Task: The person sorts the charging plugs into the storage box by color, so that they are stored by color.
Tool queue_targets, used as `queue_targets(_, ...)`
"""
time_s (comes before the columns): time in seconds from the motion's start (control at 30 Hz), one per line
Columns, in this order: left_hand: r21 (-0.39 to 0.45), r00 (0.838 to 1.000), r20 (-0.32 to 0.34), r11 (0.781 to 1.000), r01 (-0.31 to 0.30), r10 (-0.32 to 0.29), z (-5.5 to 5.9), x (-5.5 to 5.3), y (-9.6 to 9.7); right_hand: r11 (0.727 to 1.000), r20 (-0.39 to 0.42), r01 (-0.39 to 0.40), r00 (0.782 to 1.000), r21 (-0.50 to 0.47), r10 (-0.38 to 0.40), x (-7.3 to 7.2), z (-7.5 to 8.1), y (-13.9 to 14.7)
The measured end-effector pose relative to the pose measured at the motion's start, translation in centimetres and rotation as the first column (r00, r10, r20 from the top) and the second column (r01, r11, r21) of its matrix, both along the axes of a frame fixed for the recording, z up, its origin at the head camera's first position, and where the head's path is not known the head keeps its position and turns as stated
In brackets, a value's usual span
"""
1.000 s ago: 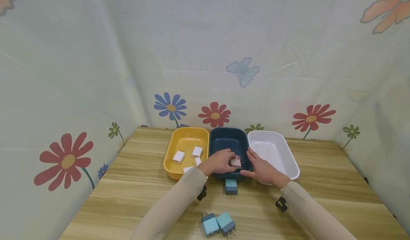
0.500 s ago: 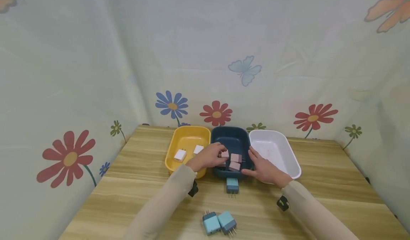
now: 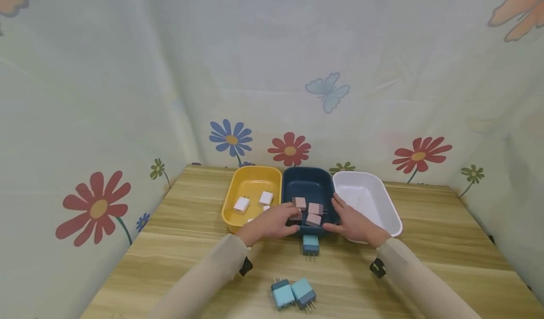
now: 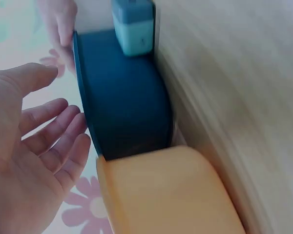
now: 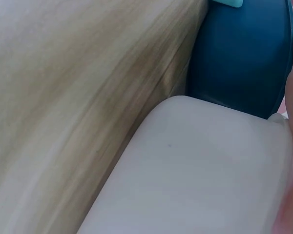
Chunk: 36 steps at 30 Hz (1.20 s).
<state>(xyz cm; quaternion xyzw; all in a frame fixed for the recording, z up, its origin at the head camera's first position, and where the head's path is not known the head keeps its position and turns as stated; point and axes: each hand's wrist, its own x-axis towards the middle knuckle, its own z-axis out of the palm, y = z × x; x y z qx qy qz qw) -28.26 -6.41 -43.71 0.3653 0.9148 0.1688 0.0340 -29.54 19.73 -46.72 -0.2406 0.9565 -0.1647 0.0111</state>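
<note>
My left hand (image 3: pixel 274 222) hovers over the front left corner of the dark blue bin (image 3: pixel 310 175). Its fingers are loosely spread and hold nothing, as the left wrist view shows. Several pink plug chargers lie in that bin, among them one at the back left (image 3: pixel 300 202) and one at the front right (image 3: pixel 313 219); another is partly hidden by my left fingers. My right hand (image 3: pixel 350 222) rests at the meeting rims of the blue bin and the white bin (image 3: pixel 393 212), fingers extended. A teal charger (image 3: pixel 310 245) stands against the blue bin's front, prongs toward me.
On the left, the yellow bin (image 3: pixel 228 201) contains several white chargers (image 3: pixel 242 204), some partly covered by my left hand. Two teal chargers (image 3: pixel 282 294) lie side by side near the front of the wooden table (image 3: pixel 361 286). A flowered curtain hangs behind.
My left hand has let go of a pink charger at the blue bin's left side and drawn back left and toward me. The right hand stays in place. The view shifts slightly.
</note>
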Motion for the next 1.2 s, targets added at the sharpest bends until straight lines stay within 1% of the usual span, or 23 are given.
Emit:
queue_targets(0.07,-0.025,0.999,-0.019,0.999,0.026,-0.027,-0.2,0.6,0.2,1.000,-0.005,-0.001,1.000,0.006,0.001,0.0,0.0,0.1)
queue_targets(0.17,-0.057,0.997,-0.059,0.997,0.047,-0.050,-0.6,1.3,0.3,1.000,-0.005,0.007,1.000,0.013,-0.007,0.0,-0.1,0.1)
queue_targets(0.33,-0.062,0.989,-0.117,0.994,0.086,-0.093,-0.8,2.5,0.1,1.000,0.002,0.022,1.000,0.013,-0.022,0.0,-0.2,0.2)
queue_targets(0.43,-0.068,0.987,-0.123,0.993,0.098,-0.106,-0.8,3.3,-0.1,0.999,-0.022,0.021,1.000,0.024,-0.020,0.2,-0.3,0.5)
queue_targets(0.53,-0.067,0.989,-0.087,0.992,0.112,-0.117,-0.9,3.9,-0.3,1.000,-0.064,0.025,0.998,0.000,-0.025,0.5,0.2,1.0)
queue_targets(0.63,-0.055,0.989,-0.048,0.989,0.139,-0.141,-1.1,4.2,-0.7,0.999,-0.101,0.029,0.994,-0.032,-0.032,0.7,0.9,1.9)
queue_targets(0.7,-0.054,0.987,-0.027,0.986,0.156,-0.158,-1.2,4.5,-1.0,0.999,-0.119,0.034,0.992,-0.033,-0.038,0.7,1.2,2.6)
queue_targets(0.83,-0.055,0.979,0.022,0.977,0.204,-0.203,-1.4,5.3,-1.8,0.998,-0.137,0.052,0.989,-0.025,-0.055,0.8,1.3,4.5)
queue_targets(0.97,-0.041,0.962,0.074,0.963,0.268,-0.265,-1.7,6.2,-2.7,0.996,-0.142,0.081,0.986,-0.029,-0.084,1.0,1.6,6.6)
queue_targets(1.03,-0.031,0.950,0.108,0.954,0.297,-0.292,-1.8,6.7,-3.0,0.994,-0.131,0.104,0.986,-0.026,-0.107,1.1,1.7,7.7)
queue_targets(1.2,-0.018,0.924,0.213,0.944,0.329,-0.318,-2.1,7.6,-3.5,0.986,-0.107,0.164,0.981,0.005,-0.162,1.4,1.3,10.3)
